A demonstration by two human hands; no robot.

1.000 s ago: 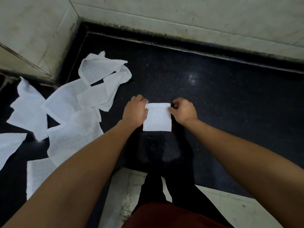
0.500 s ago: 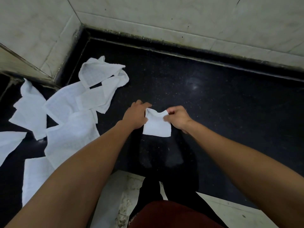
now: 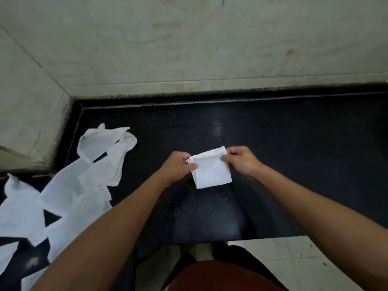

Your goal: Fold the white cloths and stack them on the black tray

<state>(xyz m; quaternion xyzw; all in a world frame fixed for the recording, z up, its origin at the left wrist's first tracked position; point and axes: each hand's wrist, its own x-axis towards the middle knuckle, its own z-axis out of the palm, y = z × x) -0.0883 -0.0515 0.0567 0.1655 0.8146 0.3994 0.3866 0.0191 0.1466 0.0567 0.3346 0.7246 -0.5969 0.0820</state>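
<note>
The left hand [image 3: 178, 166] and right hand [image 3: 241, 162] each pinch a top corner of the folded cloth [image 3: 212, 172] (thumbs in front), holding it over the middle of the black surface [image 3: 294, 154]. Loose cloths [image 3: 69, 196] lie heaped along its left edge.

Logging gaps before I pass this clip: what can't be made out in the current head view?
Head view:
- Folded cloth: layer count unclear. The left hand and right hand cover its top corners.
- Unfolded cloths: number unclear. They overlap, the left forearm covers some, and the left and bottom edges cut others.
- Black surface: unclear whether it is the tray. The right edge cuts it off, and no stack shows.
</note>
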